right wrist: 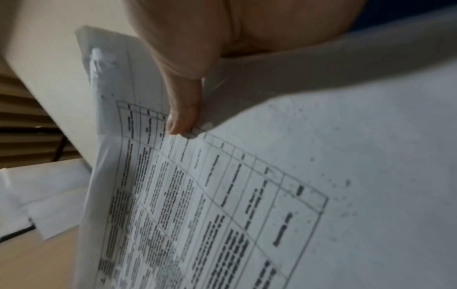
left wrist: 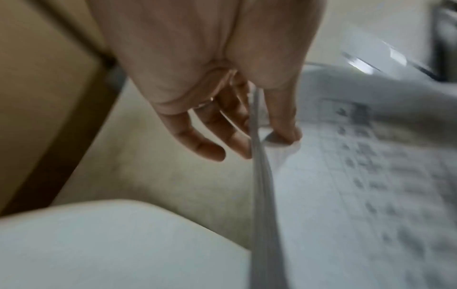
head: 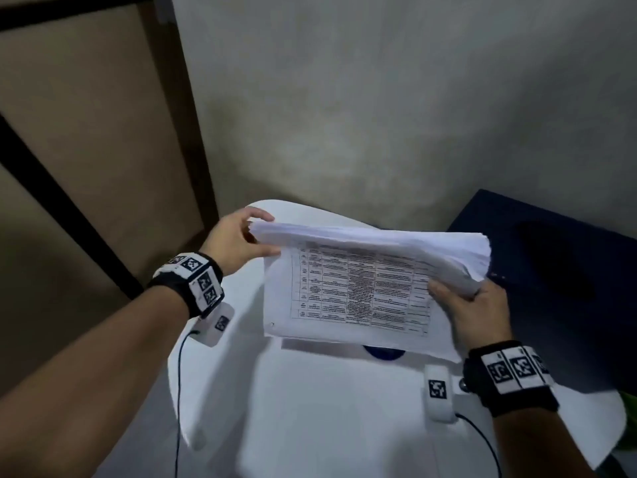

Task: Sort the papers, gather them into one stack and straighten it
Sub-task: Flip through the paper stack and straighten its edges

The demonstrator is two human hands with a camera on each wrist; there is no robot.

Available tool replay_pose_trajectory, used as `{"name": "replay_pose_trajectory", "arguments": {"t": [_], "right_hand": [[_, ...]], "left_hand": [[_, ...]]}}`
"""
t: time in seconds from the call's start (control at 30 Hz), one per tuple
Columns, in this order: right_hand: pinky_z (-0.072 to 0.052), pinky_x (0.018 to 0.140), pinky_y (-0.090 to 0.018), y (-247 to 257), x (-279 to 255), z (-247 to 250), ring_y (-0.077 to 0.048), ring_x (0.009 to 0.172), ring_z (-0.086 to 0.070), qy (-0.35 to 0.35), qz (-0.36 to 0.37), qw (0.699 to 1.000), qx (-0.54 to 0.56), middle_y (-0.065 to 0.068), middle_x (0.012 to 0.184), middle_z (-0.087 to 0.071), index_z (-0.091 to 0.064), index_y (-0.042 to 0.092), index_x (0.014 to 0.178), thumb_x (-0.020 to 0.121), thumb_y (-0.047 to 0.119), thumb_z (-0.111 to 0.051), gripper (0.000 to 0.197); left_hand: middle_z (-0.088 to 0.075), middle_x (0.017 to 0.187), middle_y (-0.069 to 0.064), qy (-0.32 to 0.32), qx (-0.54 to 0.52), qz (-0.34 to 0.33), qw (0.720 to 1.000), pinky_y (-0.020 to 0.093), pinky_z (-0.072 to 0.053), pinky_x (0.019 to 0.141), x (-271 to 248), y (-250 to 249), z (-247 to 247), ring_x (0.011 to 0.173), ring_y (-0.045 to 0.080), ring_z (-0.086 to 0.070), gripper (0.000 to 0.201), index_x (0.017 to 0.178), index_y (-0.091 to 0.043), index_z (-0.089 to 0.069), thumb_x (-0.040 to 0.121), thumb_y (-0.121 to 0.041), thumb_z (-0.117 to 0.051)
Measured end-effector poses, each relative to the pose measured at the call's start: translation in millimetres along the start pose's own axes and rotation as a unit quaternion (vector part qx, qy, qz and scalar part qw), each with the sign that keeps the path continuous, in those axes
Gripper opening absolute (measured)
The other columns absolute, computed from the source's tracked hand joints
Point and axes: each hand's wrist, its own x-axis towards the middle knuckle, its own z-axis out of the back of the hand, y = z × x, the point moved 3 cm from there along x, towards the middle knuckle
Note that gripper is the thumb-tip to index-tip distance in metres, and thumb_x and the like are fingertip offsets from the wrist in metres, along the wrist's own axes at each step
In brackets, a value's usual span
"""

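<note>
A thick stack of white papers (head: 358,291) is held upright in the air above a white table (head: 327,419), its front sheet printed with a table of text. My left hand (head: 241,241) pinches the stack's top left corner, thumb in front and fingers behind. My right hand (head: 472,308) grips the right edge, where the upper sheets bend back over it. The left wrist view shows the stack's edge (left wrist: 262,195) running between my thumb and fingers. The right wrist view shows my thumb (right wrist: 183,117) pressed on the printed sheet (right wrist: 222,205).
A dark blue object (head: 551,270) lies at the table's right, close behind my right hand. A small blue round thing (head: 382,351) peeks out under the stack. A grey wall (head: 379,115) stands behind, and brown panels with a dark frame (head: 86,150) stand to the left.
</note>
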Motion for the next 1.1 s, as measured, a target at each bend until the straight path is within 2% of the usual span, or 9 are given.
{"name": "replay_pose_trajectory", "arguments": {"t": [0.1,0.2,0.37,0.57,0.7,0.83,0.97,1.03,1.1], "right_hand": [[-0.06,0.074,-0.033,-11,-10,-5,-0.027,0.089,-0.074,-0.034,-0.051,0.996,0.064,-0.009,0.097,-0.077,-0.069,0.0,0.109,0.079,-0.003,-0.074,0.031],[-0.061,0.065,-0.025,-21,-18,-12,-0.01,0.075,-0.074,-0.067,-0.065,0.993,0.071,0.007,0.082,-0.077,-0.068,0.0,0.108,0.081,-0.002,-0.072,0.027],[-0.06,0.073,-0.027,-51,-44,-12,-0.015,0.088,-0.074,-0.137,-0.053,0.987,0.062,0.007,0.088,-0.077,-0.071,0.009,0.102,0.077,0.007,-0.08,0.027],[-0.055,0.092,-0.046,-96,-66,-11,-0.021,0.1,-0.068,-0.146,-0.149,0.978,0.007,0.002,0.105,-0.072,-0.066,0.021,0.11,0.066,0.03,-0.089,0.051],[-0.058,0.087,-0.044,-85,-58,2,-0.02,0.091,-0.072,-0.165,-0.128,0.978,0.013,0.001,0.095,-0.075,-0.069,0.019,0.1,0.065,0.028,-0.089,0.042],[-0.058,0.077,-0.038,-77,-53,12,-0.021,0.088,-0.068,-0.131,-0.084,0.988,0.007,0.001,0.095,-0.07,-0.066,0.029,0.096,0.07,0.011,-0.085,0.036],[-0.054,0.075,-0.024,-71,-51,10,-0.008,0.093,-0.064,-0.138,-0.046,0.989,0.003,0.005,0.107,-0.064,-0.061,0.033,0.107,0.081,0.016,-0.077,0.036],[-0.051,0.068,-0.014,-63,-52,5,0.004,0.087,-0.062,-0.133,-0.024,0.991,-0.003,0.007,0.103,-0.064,-0.063,0.034,0.097,0.089,0.018,-0.068,0.019],[-0.052,0.073,-0.022,-61,-52,2,-0.004,0.093,-0.064,-0.14,-0.019,0.99,-0.005,0.006,0.103,-0.068,-0.066,0.032,0.091,0.092,0.021,-0.064,0.012]], "left_hand": [[-0.073,0.109,0.015,0.032,-0.241,0.099,0.965,0.044,-0.058,0.085,-11,19,-24,0.095,0.028,-0.072,0.056,0.124,-0.011,-0.057,0.075,-0.002,-0.081],[-0.078,0.099,-0.001,0.012,-0.127,0.081,0.988,0.032,-0.058,0.086,-22,12,-47,0.092,0.011,-0.074,0.036,0.11,-0.013,-0.071,0.076,-0.017,-0.082],[-0.071,0.091,-0.017,-0.123,-0.152,0.032,0.98,0.017,-0.058,0.067,-48,4,-72,0.078,-0.007,-0.069,0.022,0.103,-0.021,-0.067,0.084,-0.014,-0.076],[-0.072,0.088,0.002,-0.028,-0.123,0.071,0.989,0.02,-0.05,0.069,-63,51,-85,0.079,0.012,-0.066,0.025,0.096,-0.008,-0.068,0.076,-0.003,-0.081],[-0.071,0.075,0.001,-0.026,-0.131,0.043,0.99,0.025,-0.049,0.067,-55,48,-81,0.072,0.015,-0.063,0.014,0.08,-0.006,-0.07,0.074,-0.001,-0.081],[-0.075,0.089,0.001,0.044,-0.125,0.04,0.99,0.028,-0.052,0.075,-55,50,-78,0.082,0.018,-0.069,0.026,0.078,-0.017,-0.069,0.072,0.006,-0.081],[-0.072,0.104,-0.005,0.051,-0.109,0.014,0.993,0.017,-0.052,0.081,-58,38,-76,0.096,0.003,-0.067,0.04,0.108,-0.023,-0.066,0.074,-0.018,-0.085],[-0.072,0.107,-0.004,0.023,-0.15,0.008,0.988,0.017,-0.05,0.085,-57,29,-77,0.1,0.004,-0.065,0.033,0.109,-0.024,-0.067,0.079,-0.036,-0.075],[-0.072,0.106,-0.002,-0.014,-0.162,0.01,0.987,0.024,-0.046,0.089,-55,23,-80,0.1,0.008,-0.064,0.022,0.102,-0.021,-0.07,0.088,-0.037,-0.066]]}}
